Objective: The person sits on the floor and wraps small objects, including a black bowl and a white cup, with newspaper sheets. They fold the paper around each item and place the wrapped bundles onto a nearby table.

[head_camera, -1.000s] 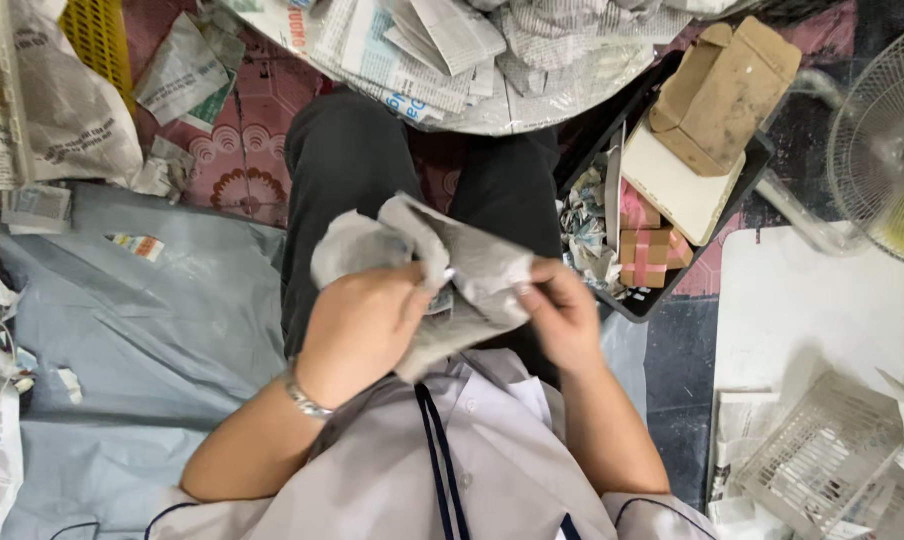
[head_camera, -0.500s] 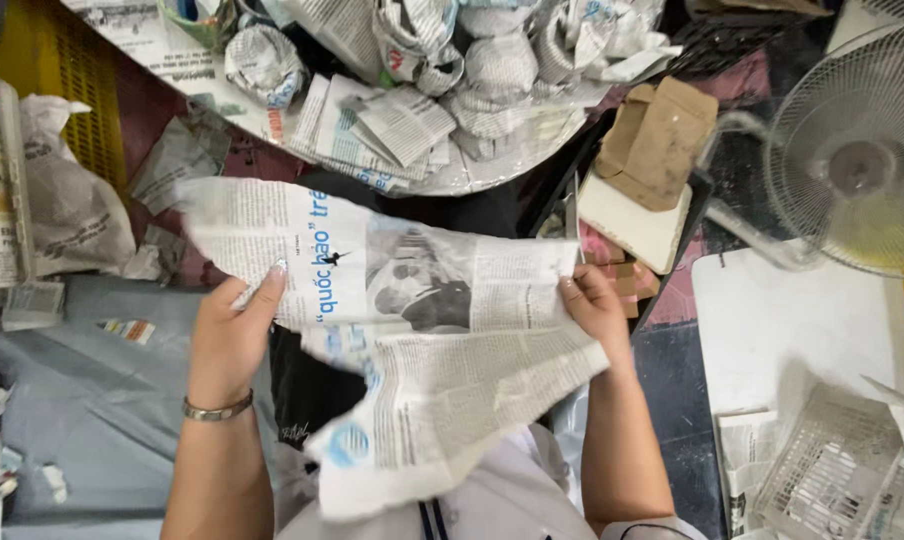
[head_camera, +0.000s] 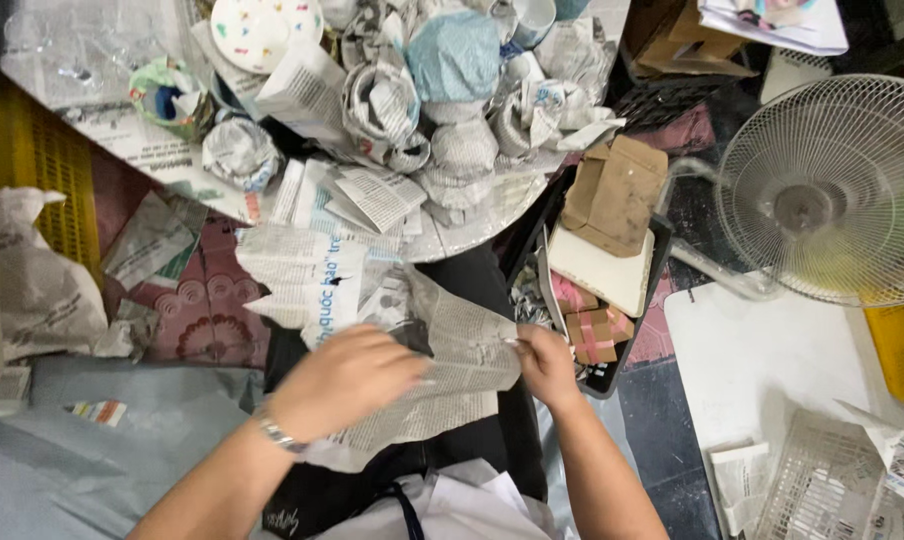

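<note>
Left hand (head_camera: 347,378) lies palm-down on the newspaper sheet (head_camera: 442,370), fingers spread and pressing it against the lap. The sheet extends from the lap up to the edge of the round tray (head_camera: 472,225), which is stacked with newspaper-wrapped bundles (head_camera: 442,130). Right hand (head_camera: 547,365) pinches the sheet's right edge; the grip appears closed, though the fingertips are partly hidden. Risk: the thin, creased paper may tear if both hands pull apart. The electric fan (head_camera: 822,195) may lift loose corners.
</note>
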